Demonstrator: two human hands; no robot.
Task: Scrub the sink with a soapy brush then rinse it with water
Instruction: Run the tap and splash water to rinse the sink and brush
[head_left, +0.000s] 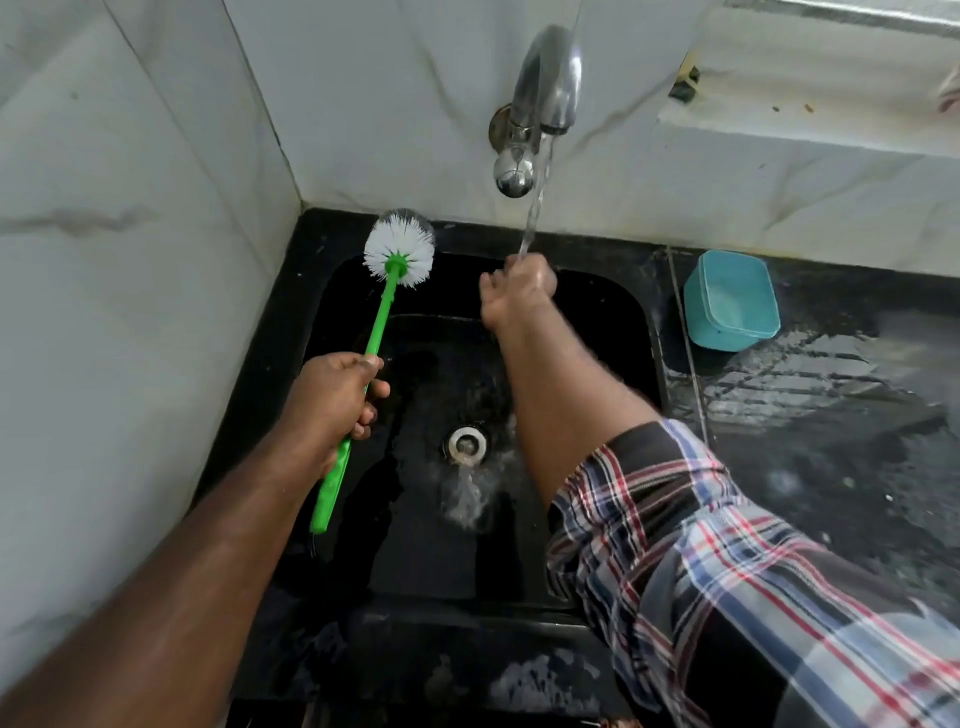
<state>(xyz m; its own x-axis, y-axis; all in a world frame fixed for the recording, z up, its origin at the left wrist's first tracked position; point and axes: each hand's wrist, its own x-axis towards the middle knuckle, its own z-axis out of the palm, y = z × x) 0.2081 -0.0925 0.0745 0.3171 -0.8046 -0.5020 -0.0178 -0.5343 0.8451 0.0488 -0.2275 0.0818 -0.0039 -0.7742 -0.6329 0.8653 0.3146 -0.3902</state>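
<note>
The black sink (613, 332) is sunk into the back left corner of the dark counter (831, 441), and its near rim is partly covered by both forearms. Its basin is wet, with a patch of foam just in front of the single round drain (467, 443); how much water stands in it is hard to make out against the black. One brush (387, 312), green-handled with a white bristle head, is held above the sink's left edge, the head up near the back left corner. The left hand (335, 400) grips the handle with fingers wrapped round it, hiding its middle. The right hand (519, 291), fingers curled, sits under the stream from the one tap (548, 83); whether it holds anything cannot be told. One blue tub (730, 301) stands at the counter's back edge, right of the sink, its contents unclear.
</note>
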